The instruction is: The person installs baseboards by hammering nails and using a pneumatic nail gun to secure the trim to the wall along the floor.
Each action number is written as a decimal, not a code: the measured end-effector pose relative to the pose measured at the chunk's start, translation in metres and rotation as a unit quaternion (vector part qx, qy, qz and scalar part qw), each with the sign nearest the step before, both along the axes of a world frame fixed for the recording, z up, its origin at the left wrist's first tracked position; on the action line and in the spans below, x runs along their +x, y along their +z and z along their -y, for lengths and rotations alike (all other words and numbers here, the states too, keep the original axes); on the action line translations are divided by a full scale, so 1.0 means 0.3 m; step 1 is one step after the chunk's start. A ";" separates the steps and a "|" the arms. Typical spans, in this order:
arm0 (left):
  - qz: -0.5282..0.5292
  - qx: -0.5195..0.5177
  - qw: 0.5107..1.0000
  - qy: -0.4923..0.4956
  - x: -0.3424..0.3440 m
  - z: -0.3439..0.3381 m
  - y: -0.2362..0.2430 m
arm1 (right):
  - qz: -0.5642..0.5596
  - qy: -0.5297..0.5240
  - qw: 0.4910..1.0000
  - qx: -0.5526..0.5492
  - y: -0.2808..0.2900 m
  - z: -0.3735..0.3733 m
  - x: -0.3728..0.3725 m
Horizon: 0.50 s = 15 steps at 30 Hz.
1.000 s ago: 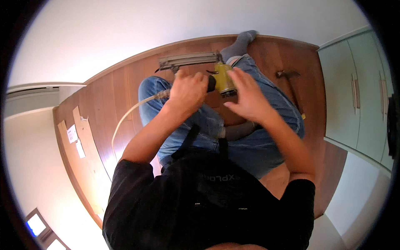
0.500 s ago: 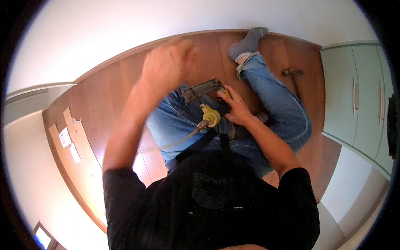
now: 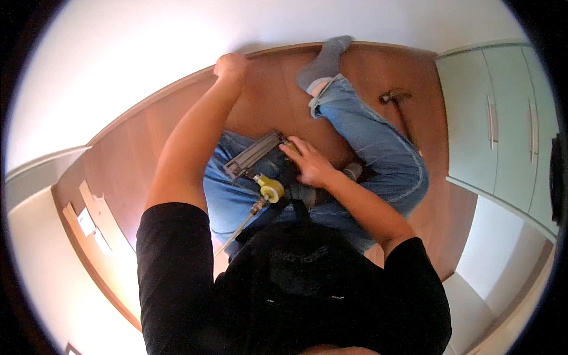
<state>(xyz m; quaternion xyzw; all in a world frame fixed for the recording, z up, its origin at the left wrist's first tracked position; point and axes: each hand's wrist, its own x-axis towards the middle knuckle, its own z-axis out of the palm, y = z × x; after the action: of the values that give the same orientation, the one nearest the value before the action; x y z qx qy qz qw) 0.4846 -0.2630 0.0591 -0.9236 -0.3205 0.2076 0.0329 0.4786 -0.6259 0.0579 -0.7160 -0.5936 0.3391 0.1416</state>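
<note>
Left hand: [image 3: 231,65] stretched far forward to the foot of the wall, at the wooden strip [image 3: 177,87]; fingers bunched narrow, back of the hand toward the camera. Cannot tell whether it pinches, presses or only touches.
Left-hand technique: probably best to feel along the edge with light, even pressure, nailer well away from the fingers.
Hose: [image 3: 235,232] pale, coupled to the nailer, running back beside the shirt. Slack looks worth minding; a tug could swing the nailer.
Nailer: [image 3: 254,156] across the left thigh, tilted, grey magazine toward the left, yellow body under the right hand.
Right hand: [image 3: 313,165] curled around the yellow body, holding it on the lap. Trigger area hidden.
Right-hand technique: judged sound if the trigger is left free and the nose points off both legs and the left arm; nose direction not clear.
Boards: [image 3: 106,213] pale, lying far left, papers [image 3: 86,220] on them; clear of the reach.
Right foot: [image 3: 322,68] grey sock, toes close to the strip, right of the left hand; likely the main obstruction along that stretch.
Hammer: [image 3: 404,112] on the floor beyond the right shin; reaching it means crossing that leg.
Cabinet: [image 3: 509,130] pale green, doors shut, bounding the right side.
</note>
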 end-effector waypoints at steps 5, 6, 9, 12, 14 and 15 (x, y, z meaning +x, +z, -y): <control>-0.035 0.001 0.999 -0.036 0.059 -0.039 -0.073 | 0.087 0.019 0.996 0.008 0.127 -0.005 0.061; -0.012 0.014 0.999 -0.040 0.043 -0.048 -0.076 | 0.069 0.020 0.997 0.019 0.221 -0.020 0.151; -0.058 0.036 0.995 -0.078 0.042 -0.077 -0.047 | 0.111 -0.208 0.969 -0.078 0.296 0.010 0.505; -0.086 -0.017 0.992 -0.088 0.029 -0.065 0.017 | 0.285 -0.285 0.907 -0.121 0.206 0.112 0.940; -0.051 -0.019 0.995 -0.090 0.073 -0.058 -0.003 | 0.255 -0.261 0.925 -0.102 -0.031 0.329 1.209; -0.037 -0.019 0.995 -0.087 0.085 -0.056 -0.015 | 0.244 -0.250 0.933 -0.087 -0.125 0.408 1.288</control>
<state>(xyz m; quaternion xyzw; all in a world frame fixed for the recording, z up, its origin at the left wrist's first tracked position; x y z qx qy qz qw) 0.5101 -0.2461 0.0545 -0.9400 -0.2338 0.2443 0.0446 0.8649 -0.7482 0.0203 -0.9114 -0.3796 0.1583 0.0099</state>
